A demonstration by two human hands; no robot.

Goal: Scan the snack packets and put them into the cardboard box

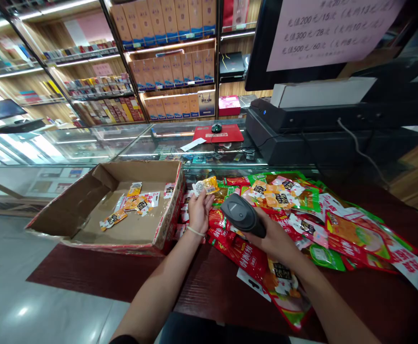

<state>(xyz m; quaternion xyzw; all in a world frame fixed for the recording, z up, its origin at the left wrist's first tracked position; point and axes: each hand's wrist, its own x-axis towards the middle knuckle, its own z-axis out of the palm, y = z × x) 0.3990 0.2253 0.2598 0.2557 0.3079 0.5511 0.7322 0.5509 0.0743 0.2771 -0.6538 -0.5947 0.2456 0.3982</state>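
Note:
My left hand pinches a small yellow snack packet and holds it up above the table, just right of the cardboard box. My right hand grips a dark grey handheld barcode scanner, whose head points toward the packet. Beneath both hands lies a heap of red, green and orange snack bags on the dark red table. Several small packets lie inside the open box.
A glass display counter runs behind the table, with a red mouse pad and mouse on it. A black monitor and register stand at the right. Shelves of boxed goods fill the back wall. Grey floor lies at the left.

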